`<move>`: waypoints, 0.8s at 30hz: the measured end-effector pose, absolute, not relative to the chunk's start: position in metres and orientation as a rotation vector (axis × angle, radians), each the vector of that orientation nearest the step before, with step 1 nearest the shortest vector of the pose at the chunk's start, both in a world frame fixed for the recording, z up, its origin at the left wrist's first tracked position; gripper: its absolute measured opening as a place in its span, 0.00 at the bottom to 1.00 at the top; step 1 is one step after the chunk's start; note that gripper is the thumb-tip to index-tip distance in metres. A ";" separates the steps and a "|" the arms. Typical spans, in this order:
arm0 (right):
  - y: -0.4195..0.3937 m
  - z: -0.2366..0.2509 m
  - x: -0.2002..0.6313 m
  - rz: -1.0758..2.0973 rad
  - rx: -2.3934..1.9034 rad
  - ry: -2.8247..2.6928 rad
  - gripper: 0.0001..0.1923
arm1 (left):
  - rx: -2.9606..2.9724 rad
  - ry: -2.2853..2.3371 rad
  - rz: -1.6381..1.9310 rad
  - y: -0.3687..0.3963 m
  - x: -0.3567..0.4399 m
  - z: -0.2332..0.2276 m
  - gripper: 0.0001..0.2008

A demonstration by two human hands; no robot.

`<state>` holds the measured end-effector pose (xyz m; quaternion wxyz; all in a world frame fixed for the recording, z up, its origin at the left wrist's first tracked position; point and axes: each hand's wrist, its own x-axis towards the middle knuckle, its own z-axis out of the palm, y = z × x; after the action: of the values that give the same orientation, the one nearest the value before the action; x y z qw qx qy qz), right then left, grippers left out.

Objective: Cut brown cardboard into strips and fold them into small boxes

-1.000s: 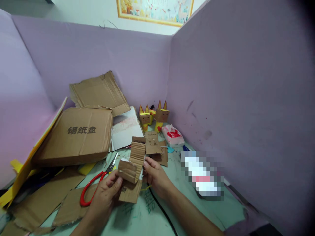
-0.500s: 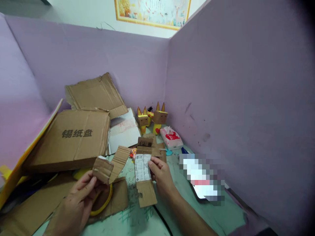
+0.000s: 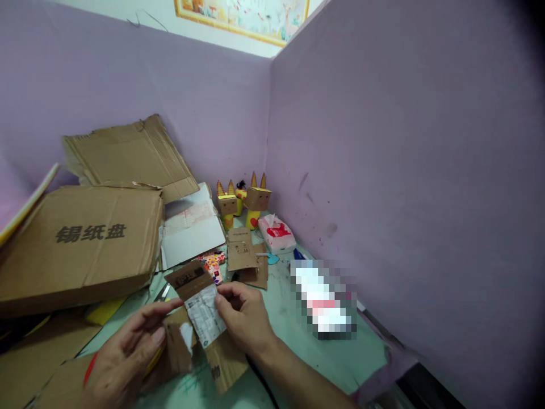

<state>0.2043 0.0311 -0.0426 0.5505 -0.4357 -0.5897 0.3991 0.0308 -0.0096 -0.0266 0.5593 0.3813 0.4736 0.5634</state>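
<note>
My right hand (image 3: 244, 315) pinches a folded cardboard strip (image 3: 225, 360) by its right edge, at the white printed label (image 3: 206, 315) in its middle. The strip's upper flap is dark brown with print and tilts to the left. My left hand (image 3: 128, 346) is beside it, palm turned inward, thumb and index finger apart. Just past the left fingertips is a small cardboard piece (image 3: 176, 343) with a torn white patch; its lower part is blurred. Behind the left hand, a yellow curved rim (image 3: 154, 362) partly shows.
A big flattened box (image 3: 85, 244) and a cardboard sheet (image 3: 128, 156) are piled at left. Box-headed figures (image 3: 258, 200), a tissue pack (image 3: 276, 233) and cut cardboard (image 3: 242, 250) stand or lie toward the corner. A blurred-out phone (image 3: 323, 301) lies at right beside the purple wall (image 3: 383, 159).
The strip has moved left and tilted toward my left hand. My left fingers have spread from their pinch, and the small cardboard piece has turned and dropped lower. The view has swung right.
</note>
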 end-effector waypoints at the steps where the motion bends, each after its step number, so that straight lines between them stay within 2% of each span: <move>1: 0.031 -0.043 0.203 0.957 -1.022 -1.383 0.08 | 0.874 1.111 1.388 -0.009 0.034 -0.028 0.22; 4: 0.029 -0.044 0.200 1.008 -1.012 -1.325 0.08 | 0.790 1.086 1.443 -0.006 0.042 -0.031 0.26; 8: 0.027 -0.043 0.198 1.059 -1.018 -1.285 0.08 | 0.655 1.009 1.307 -0.003 0.050 -0.031 0.30; 14: 0.026 -0.041 0.195 1.192 -0.984 -1.232 0.08 | 0.552 0.866 1.140 -0.007 0.059 -0.031 0.23; 19: 0.027 -0.047 0.194 1.323 -0.966 -1.207 0.05 | 0.604 0.999 1.279 -0.005 0.062 -0.026 0.31; 24: 0.027 -0.047 0.197 1.539 -0.866 -1.144 0.15 | 0.756 1.220 1.376 0.000 0.064 -0.023 0.37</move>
<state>0.1970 0.0272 -0.0469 0.4960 -0.3574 -0.4721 0.6351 0.0637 0.0002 -0.0233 0.5451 0.3189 0.5145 0.5801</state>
